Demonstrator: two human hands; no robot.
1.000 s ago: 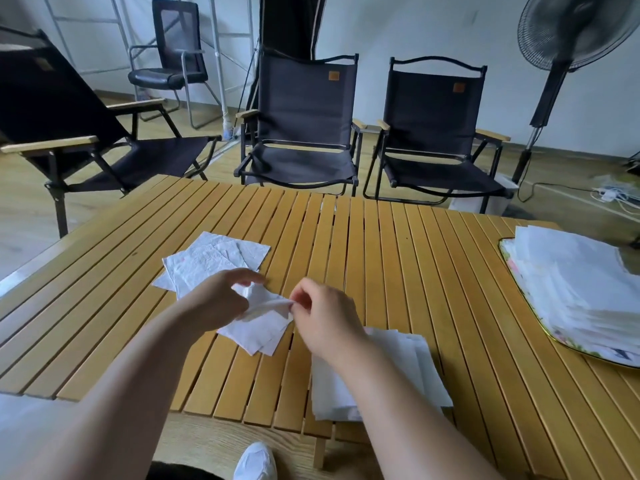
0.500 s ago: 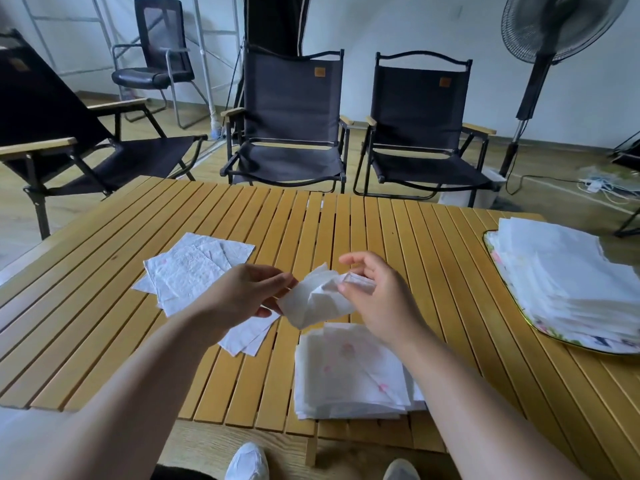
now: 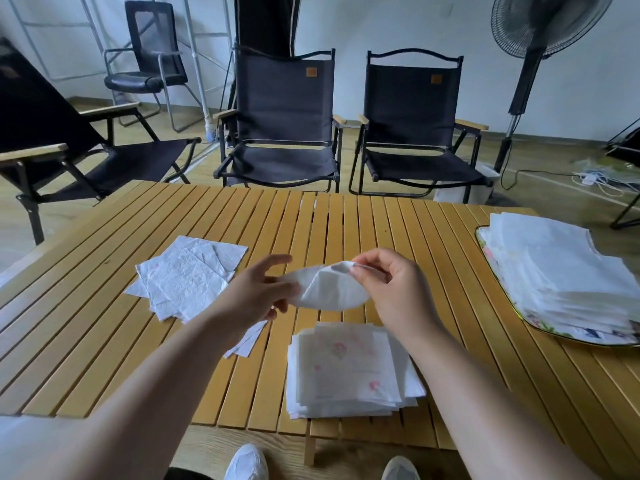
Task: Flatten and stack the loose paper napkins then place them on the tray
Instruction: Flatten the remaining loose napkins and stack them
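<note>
A white paper napkin (image 3: 329, 289) hangs in the air above the slatted wooden table (image 3: 346, 220). My right hand (image 3: 388, 285) pinches its upper right corner. My left hand (image 3: 256, 292) holds its left edge, index finger stretched out. Below it, near the table's front edge, lies a squared stack of flattened napkins (image 3: 349, 368) with faint pink print. A loose, crumpled pile of napkins (image 3: 187, 275) lies to the left, partly hidden by my left forearm. At the far right a patterned tray (image 3: 498, 278) carries a tall stack of napkins (image 3: 568, 271).
Two black folding chairs (image 3: 284, 123) stand behind the table, another (image 3: 52, 140) at the left and an office chair (image 3: 149, 57) further back. A standing fan (image 3: 533, 64) is at the back right with cables on the floor. My white shoes (image 3: 246, 462) show under the table's front edge.
Both hands lifted one napkin off the loose pile and carried it up and right, over the flattened stack. The napkin has opened out between my hands.
</note>
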